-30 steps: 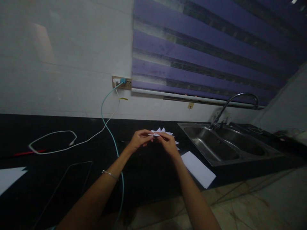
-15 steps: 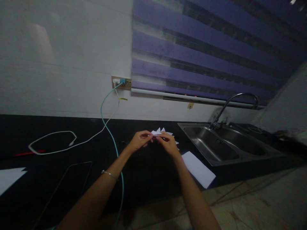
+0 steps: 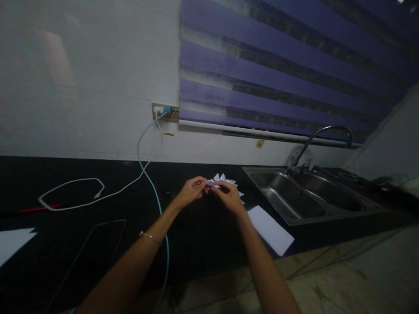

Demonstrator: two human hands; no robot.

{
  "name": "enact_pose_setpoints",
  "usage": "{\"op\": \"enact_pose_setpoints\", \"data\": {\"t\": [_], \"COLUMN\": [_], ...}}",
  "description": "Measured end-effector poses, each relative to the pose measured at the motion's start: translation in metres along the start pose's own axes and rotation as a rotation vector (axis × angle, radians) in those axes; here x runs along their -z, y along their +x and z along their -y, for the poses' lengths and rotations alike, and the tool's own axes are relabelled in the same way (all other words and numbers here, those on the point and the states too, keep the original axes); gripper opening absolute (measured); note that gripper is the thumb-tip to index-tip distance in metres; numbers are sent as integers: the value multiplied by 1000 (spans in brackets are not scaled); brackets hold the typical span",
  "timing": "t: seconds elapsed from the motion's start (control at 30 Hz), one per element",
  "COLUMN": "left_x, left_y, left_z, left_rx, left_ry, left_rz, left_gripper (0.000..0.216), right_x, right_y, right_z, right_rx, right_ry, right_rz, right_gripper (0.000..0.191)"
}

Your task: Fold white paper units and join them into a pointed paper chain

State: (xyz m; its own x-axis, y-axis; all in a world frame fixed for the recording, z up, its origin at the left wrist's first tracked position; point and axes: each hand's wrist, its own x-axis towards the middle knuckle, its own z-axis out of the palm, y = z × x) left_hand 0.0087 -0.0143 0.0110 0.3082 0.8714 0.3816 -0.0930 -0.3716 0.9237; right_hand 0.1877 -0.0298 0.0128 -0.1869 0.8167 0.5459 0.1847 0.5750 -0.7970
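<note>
Between the fingertips of both hands is a small folded piece of white paper [image 3: 210,184], held above the black countertop [image 3: 203,235]. My left hand [image 3: 192,192] pinches its left side, and my right hand [image 3: 228,195] grips the right side. Just behind and to the right of the hands, several pointed folded paper pieces [image 3: 231,181] lie in a curved row, partly hidden by my right hand. A stack of white paper [image 3: 271,231] rests right of my right forearm. The finer folds of the held piece are too small to make out.
A steel double sink [image 3: 294,196] with a curved faucet [image 3: 307,144] is on the right. A teal cable [image 3: 153,187] passes under my left forearm from the wall socket [image 3: 173,114]. White cable [image 3: 72,208], a red object [image 3: 39,209] and white sheets [image 3: 15,244] lie at left.
The held paper has been turned and tilted between my fingers, so less of its bright face shows. Both hands stay in nearly the same place.
</note>
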Motion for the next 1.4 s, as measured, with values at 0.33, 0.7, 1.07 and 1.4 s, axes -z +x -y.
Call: {"op": "enact_pose_setpoints", "data": {"t": [0.33,0.7,1.07,1.4], "left_x": [1,1,5,3], "left_y": [-2,-1,1,2], "left_z": [-2,-1,7,5], "left_rx": [-14,19,-51,-88], "left_ry": [47,57,106,158], "left_rz": [-16,-66,-44,-83], "left_gripper": [37,35,33,28], "right_x": [2,3,4,3], "right_y": [0,2,1,2], "right_z": [1,-2,-1,-7], "right_rx": [-72,-54,-118,-98], "right_ry": [27,52,54,133], "right_rz": [66,-11,-52,2], "right_gripper": [25,23,23,27]}}
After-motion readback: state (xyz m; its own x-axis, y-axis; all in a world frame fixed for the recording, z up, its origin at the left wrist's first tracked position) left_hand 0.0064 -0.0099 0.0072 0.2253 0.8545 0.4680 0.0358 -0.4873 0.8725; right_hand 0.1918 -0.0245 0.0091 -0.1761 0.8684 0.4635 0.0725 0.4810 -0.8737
